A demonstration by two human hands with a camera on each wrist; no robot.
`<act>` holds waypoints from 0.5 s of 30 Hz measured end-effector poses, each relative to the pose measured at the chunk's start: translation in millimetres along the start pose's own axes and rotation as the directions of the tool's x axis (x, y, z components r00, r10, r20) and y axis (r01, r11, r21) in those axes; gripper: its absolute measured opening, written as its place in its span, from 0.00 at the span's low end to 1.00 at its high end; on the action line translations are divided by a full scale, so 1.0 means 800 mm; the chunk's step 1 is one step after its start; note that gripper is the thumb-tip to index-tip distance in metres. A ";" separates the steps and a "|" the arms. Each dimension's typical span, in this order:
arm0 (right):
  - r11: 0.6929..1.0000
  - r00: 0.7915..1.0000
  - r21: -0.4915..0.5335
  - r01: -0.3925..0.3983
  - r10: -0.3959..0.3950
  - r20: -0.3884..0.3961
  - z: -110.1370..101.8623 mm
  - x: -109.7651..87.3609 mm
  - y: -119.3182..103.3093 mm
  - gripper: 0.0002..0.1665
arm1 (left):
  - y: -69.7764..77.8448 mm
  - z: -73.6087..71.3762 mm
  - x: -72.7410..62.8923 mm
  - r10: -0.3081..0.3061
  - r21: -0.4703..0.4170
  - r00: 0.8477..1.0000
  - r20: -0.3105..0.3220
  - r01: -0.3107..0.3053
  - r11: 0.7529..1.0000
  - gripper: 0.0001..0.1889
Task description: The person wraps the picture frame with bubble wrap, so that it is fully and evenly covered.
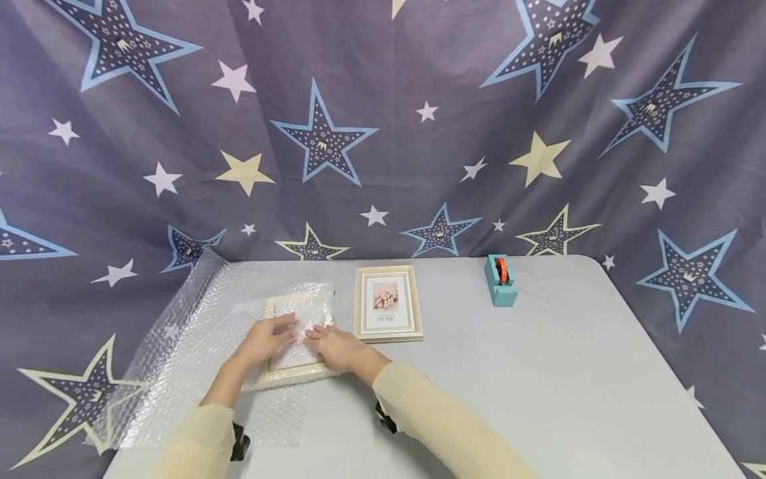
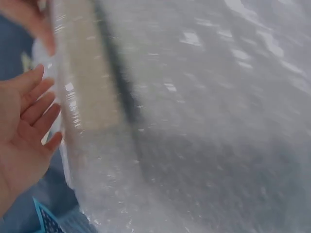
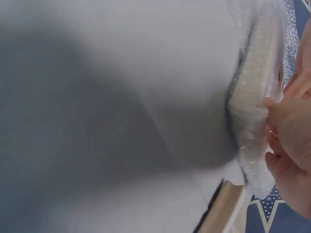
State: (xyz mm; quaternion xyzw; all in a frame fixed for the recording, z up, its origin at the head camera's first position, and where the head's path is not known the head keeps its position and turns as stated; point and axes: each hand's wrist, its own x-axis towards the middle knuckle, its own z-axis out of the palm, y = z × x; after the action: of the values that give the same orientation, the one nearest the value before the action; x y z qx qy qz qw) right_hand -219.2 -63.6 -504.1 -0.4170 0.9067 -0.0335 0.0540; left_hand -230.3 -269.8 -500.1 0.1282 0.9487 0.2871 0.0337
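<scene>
A cream picture frame [image 1: 293, 376] lies on the table at the left, wrapped in clear bubble wrap [image 1: 179, 352]. My left hand [image 1: 266, 342] is over the wrapped frame, its fingers loosely bent and apart from one another; in the left wrist view the left hand [image 2: 29, 126] holds nothing. From the right side, my right hand [image 1: 335, 346] presses on the wrap with its fingers stretched across the frame. In the right wrist view the right hand [image 3: 294, 141] touches the wrapped edge near a corner. The frame's picture is hidden under the wrap.
Right of the wrapped frame lies a second cream picture frame [image 1: 389, 304] with a pink flower print. A teal tape dispenser [image 1: 503, 293] with an orange-red roll stands farther right. The bubble wrap spreads over the table's left edge. A star-patterned curtain [image 1: 389, 133] hangs behind the table [image 1: 568, 386].
</scene>
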 end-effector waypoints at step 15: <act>1.000 1.000 0.004 -0.006 0.006 0.027 0.007 -0.002 -0.011 0.28 | -0.086 -0.072 -0.080 -0.554 0.123 0.826 -0.108 0.564 0.817 0.31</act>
State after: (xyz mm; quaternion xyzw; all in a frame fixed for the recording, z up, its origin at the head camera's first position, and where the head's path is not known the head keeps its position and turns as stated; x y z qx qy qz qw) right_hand -210.4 -68.1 -508.4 -0.4144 0.9071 -0.0296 0.0673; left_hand -191.7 -372.6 -490.9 -0.1633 0.9638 0.1970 0.0750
